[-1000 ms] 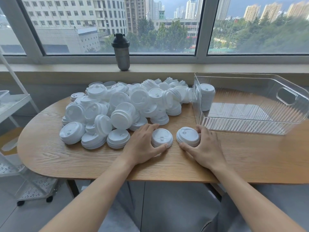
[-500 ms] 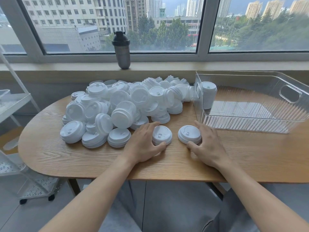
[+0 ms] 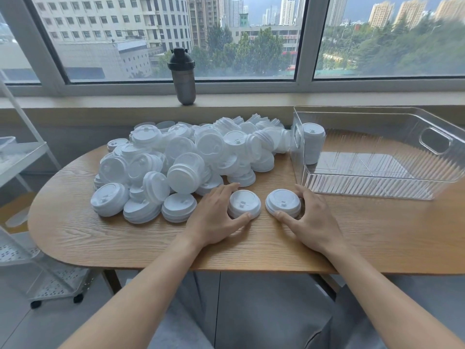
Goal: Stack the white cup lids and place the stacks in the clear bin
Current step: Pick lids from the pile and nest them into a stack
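Observation:
A big heap of white cup lids (image 3: 176,157) covers the left and middle of the wooden table (image 3: 75,230). Two short stacks of lids stand apart in front of it. My left hand (image 3: 214,217) grips the left stack (image 3: 244,204) between thumb and fingers. My right hand (image 3: 312,220) grips the right stack (image 3: 283,202) the same way. Both stacks rest on the table. The clear bin (image 3: 377,182) stands at the right, with one tall stack of lids (image 3: 312,143) upright in its near-left corner.
A dark shaker bottle (image 3: 182,76) stands on the windowsill behind the heap. A white wire rack on wheels (image 3: 22,172) stands left of the table. Bare tabletop lies in front of my hands and right of them, below the bin.
Both hands stay on their stacks in almost the same place. The view has tilted slightly, so everything sits a little higher in the picture.

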The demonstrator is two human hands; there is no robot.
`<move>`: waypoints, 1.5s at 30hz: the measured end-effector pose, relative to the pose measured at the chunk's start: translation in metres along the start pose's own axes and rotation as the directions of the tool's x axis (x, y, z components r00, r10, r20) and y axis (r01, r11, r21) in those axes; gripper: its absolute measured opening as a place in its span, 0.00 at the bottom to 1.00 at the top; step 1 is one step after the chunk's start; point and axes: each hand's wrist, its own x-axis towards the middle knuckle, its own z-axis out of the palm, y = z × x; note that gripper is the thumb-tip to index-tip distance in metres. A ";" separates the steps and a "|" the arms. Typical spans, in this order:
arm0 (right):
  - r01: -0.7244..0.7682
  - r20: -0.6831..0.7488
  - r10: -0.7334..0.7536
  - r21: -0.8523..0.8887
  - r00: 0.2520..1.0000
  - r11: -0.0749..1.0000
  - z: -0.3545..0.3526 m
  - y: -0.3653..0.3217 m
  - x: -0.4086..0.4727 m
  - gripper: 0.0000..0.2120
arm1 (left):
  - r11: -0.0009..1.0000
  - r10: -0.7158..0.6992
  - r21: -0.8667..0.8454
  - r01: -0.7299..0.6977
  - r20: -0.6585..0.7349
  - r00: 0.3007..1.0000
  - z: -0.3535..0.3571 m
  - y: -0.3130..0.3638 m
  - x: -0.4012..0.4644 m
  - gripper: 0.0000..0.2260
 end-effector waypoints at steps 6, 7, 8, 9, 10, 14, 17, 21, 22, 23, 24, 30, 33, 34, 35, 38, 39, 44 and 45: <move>0.020 -0.037 -0.017 0.086 0.999 0.996 -0.001 0.002 -0.001 0.35 | 0.999 -0.017 -0.051 0.014 -0.074 0.997 0.000 -0.002 -0.001 0.35; 0.020 -0.038 -0.017 0.087 0.999 0.996 -0.001 0.003 -0.001 0.36 | 0.998 -0.020 -0.060 0.015 -0.081 0.996 0.000 -0.002 -0.001 0.35; 0.021 -0.040 -0.018 0.088 0.999 0.996 -0.001 0.003 -0.001 0.37 | 0.998 -0.022 -0.068 0.016 -0.087 0.996 0.000 -0.001 -0.001 0.36; 0.022 -0.043 -0.018 0.093 0.999 0.995 -0.001 0.003 -0.001 0.38 | 0.997 -0.024 -0.074 0.017 -0.091 0.996 0.000 -0.001 -0.001 0.36; 0.027 -0.051 -0.022 0.104 0.998 0.994 -0.002 0.003 -0.001 0.38 | 0.997 -0.026 -0.079 0.019 -0.092 0.995 0.000 -0.002 -0.002 0.36; 0.086 -0.083 -0.076 0.124 0.994 0.989 -0.006 -0.001 -0.011 0.35 | 0.994 -0.034 -0.107 0.022 -0.114 0.993 0.000 -0.003 -0.001 0.34; 0.185 -0.089 -0.182 0.034 0.979 0.982 -0.007 -0.006 -0.023 0.35 | 0.992 -0.033 -0.123 0.015 -0.144 0.989 0.000 -0.003 -0.002 0.34; 0.269 -0.010 -0.269 0.031 0.963 0.963 -0.005 -0.012 -0.038 0.36 | 0.983 -0.045 -0.181 0.018 -0.148 0.988 -0.001 0.001 -0.007 0.35; 0.277 0.023 -0.279 0.055 0.960 0.959 -0.005 -0.014 -0.040 0.36 | 0.982 -0.041 -0.189 0.011 -0.150 0.988 -0.001 0.001 -0.009 0.35; 0.284 0.054 -0.288 0.073 0.956 0.956 -0.005 -0.016 -0.042 0.36 | 0.980 -0.037 -0.199 0.006 -0.157 0.987 0.000 0.002 -0.011 0.35; 0.286 0.079 -0.292 0.083 0.953 0.955 -0.004 -0.017 -0.043 0.36 | 0.977 -0.039 -0.212 0.003 -0.164 0.986 0.000 0.003 -0.013 0.35; 0.256 0.086 -0.256 0.008 0.963 0.967 0.002 -0.015 -0.035 0.38 | 0.978 0.007 -0.204 -0.040 -0.162 0.987 0.000 0.011 -0.022 0.32; 0.246 0.078 -0.245 -0.005 0.966 0.969 0.004 -0.017 -0.031 0.40 | 0.985 0.065 -0.147 -0.085 -0.137 0.988 0.002 0.017 -0.023 0.32; 0.245 0.078 -0.243 -0.007 0.967 0.970 0.005 -0.017 -0.030 0.41 | 0.986 0.073 -0.137 -0.090 -0.129 0.989 0.002 0.018 -0.023 0.32; 0.243 0.079 -0.242 -0.003 0.967 0.970 0.005 -0.017 -0.029 0.42 | 0.987 0.077 -0.134 -0.093 -0.123 0.989 0.003 0.019 -0.022 0.31; 0.210 0.095 -0.216 0.069 0.972 0.975 0.003 -0.015 -0.030 0.38 | 0.986 0.084 -0.138 -0.098 -0.104 0.991 0.007 0.024 -0.021 0.29; 0.200 0.104 -0.209 0.092 0.972 0.975 0.001 -0.014 -0.031 0.37 | 0.985 0.088 -0.143 -0.101 -0.093 0.992 0.008 0.026 -0.020 0.29; 0.129 0.097 -0.153 0.218 0.983 0.967 -0.006 -0.011 -0.033 0.30 | 0.992 0.099 -0.070 -0.101 -0.038 0.994 0.013 0.030 -0.018 0.31; 0.112 0.095 -0.139 0.248 0.986 0.962 -0.006 -0.011 -0.032 0.27 | 0.993 0.100 -0.054 -0.102 -0.029 0.995 0.014 0.029 -0.018 0.31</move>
